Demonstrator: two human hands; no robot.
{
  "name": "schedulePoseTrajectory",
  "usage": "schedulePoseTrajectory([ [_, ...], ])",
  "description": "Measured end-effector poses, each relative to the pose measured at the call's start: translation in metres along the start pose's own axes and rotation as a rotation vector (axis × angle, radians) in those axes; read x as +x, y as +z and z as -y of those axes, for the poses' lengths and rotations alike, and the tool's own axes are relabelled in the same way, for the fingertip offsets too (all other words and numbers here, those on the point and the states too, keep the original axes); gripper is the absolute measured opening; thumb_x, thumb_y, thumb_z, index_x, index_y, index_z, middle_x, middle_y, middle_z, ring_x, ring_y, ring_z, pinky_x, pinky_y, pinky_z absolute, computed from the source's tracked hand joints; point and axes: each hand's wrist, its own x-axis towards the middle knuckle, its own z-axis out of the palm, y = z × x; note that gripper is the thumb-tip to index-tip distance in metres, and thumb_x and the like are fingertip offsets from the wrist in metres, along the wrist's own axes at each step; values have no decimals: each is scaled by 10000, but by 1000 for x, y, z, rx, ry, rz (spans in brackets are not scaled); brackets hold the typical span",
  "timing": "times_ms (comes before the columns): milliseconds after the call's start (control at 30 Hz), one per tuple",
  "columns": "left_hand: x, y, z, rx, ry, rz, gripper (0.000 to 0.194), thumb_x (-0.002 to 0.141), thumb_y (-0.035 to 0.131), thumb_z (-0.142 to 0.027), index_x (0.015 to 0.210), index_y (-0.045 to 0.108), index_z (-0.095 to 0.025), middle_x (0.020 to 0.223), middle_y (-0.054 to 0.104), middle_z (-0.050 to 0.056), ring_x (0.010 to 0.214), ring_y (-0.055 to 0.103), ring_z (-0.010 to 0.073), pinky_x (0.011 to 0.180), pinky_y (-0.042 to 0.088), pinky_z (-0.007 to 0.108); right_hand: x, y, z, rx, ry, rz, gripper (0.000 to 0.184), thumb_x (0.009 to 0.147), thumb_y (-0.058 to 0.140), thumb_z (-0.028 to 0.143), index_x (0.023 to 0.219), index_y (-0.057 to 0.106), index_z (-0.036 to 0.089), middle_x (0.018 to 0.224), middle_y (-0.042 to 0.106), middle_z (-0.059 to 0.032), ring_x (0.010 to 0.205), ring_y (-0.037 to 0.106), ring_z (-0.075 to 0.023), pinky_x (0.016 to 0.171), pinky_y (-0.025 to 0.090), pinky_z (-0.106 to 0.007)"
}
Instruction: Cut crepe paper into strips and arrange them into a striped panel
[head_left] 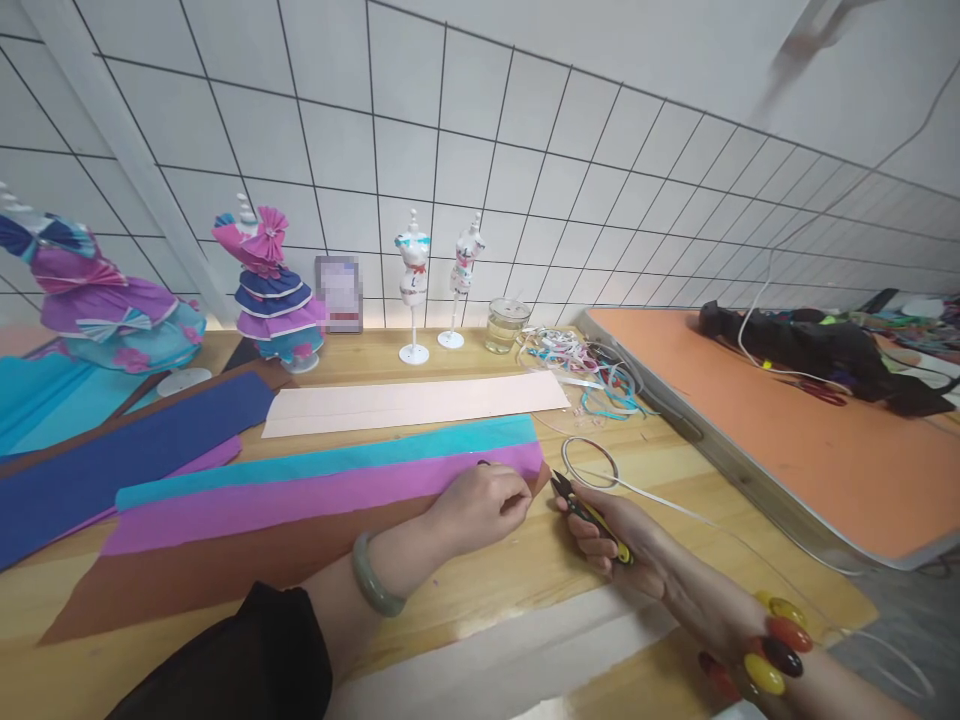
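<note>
My left hand [480,508], its wrist in a green bangle, is curled closed over the right end of layered strips of crepe-like paper or fabric: a turquoise strip [330,458], a purple strip [300,502] and a brown sheet [247,545]. Whatever its fingertips pinch, if anything, is hidden. In my right hand [619,520] is a pair of black-and-yellow thread snips [581,517], blades pointing up and left near the brown sheet's corner. A roll of narrow white ribbon [590,461] lies just beyond the snips, its tail running right.
Dark blue strips [150,445] lie left, a pale strip [412,403] behind. Dressed mannequins [274,290] and two bare mannequin stands [412,275] line the wall beside a glass cup [507,325]. Tangled ribbons [577,365] lie nearby; an orange-topped table [787,420] adjoins on the right.
</note>
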Motion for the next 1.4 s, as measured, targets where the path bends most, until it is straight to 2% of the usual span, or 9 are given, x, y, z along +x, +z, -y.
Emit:
schedulePoseTrajectory([
  [367, 0, -2, -1, 73, 41, 30, 180, 805, 441, -151, 685, 574, -165, 696, 610, 7, 675, 547, 122, 672, 383, 253, 4, -3, 4, -28, -5, 83, 153, 844, 438, 328, 793, 460, 187, 457, 257, 109, 326, 176, -24, 320, 151, -162],
  [600, -2, -3, -1, 96, 80, 40, 187, 817, 434, -154, 703, 581, -165, 703, 613, 20, 700, 554, 124, 689, 392, 250, -5, -7, 5, -137, -29, 90, 226, 831, 428, 409, 809, 479, 189, 494, 203, 109, 353, 104, -30, 319, 151, -161],
  [700, -4, -1, 1, 100, 126, 54, 188, 823, 429, -155, 729, 591, -164, 715, 618, 28, 724, 555, 127, 726, 397, 256, -15, -15, 10, -322, -77, 6, 283, 823, 402, 455, 833, 493, 188, 519, 220, 100, 366, 117, -35, 323, 167, -166],
  [800, -4, 1, 1, 125, 174, 70, 191, 819, 432, -154, 714, 591, -165, 682, 607, 27, 715, 540, 133, 748, 398, 270, -21, -32, 21, -503, -146, -169, 353, 814, 377, 520, 911, 498, 203, 521, 249, 98, 349, 136, -43, 322, 184, -186],
  [967, -3, -1, -2, 174, 152, 71, 201, 831, 422, -169, 710, 582, -158, 687, 599, 35, 718, 531, 141, 720, 411, 269, -15, -86, 52, -915, -398, -687, 489, 815, 294, 587, 970, 530, 188, 590, 439, 20, 421, 385, -111, 421, 334, -259],
  [1100, -3, -6, -3, 197, 69, 63, 181, 852, 453, -271, 899, 596, -169, 886, 629, 50, 921, 539, 172, 811, 415, 293, -4, -129, 64, -1200, -486, -980, 453, 800, 366, 526, 914, 592, 150, 769, 597, -137, 746, 571, -299, 650, 407, -408],
  [1233, -7, -2, 1, 302, -11, 91, 432, 820, 488, -440, 1168, 495, -185, 1228, 523, 86, 1242, 341, 240, 1001, 294, 407, 4, -144, 57, -1418, -622, -1033, 469, 815, 346, 471, 927, 614, 103, 877, 611, -222, 846, 573, -378, 716, 393, -502],
  [1333, -9, 3, 5, 346, -60, 144, 520, 842, 387, -518, 1232, 448, -181, 1331, 435, 100, 1294, 266, 249, 1046, 213, 445, 5, -131, 48, -1547, -789, -981, 464, 835, 338, 439, 990, 602, 90, 966, 596, -240, 933, 549, -377, 789, 370, -530],
  [1400, -10, 5, 6, 359, -63, 165, 539, 853, 334, -536, 1254, 432, -189, 1357, 406, 95, 1303, 253, 244, 1054, 190, 444, 4, -113, 42, -1623, -908, -864, 392, 846, 374, 427, 1015, 597, 153, 1047, 596, -178, 1011, 524, -317, 872, 356, -472],
])
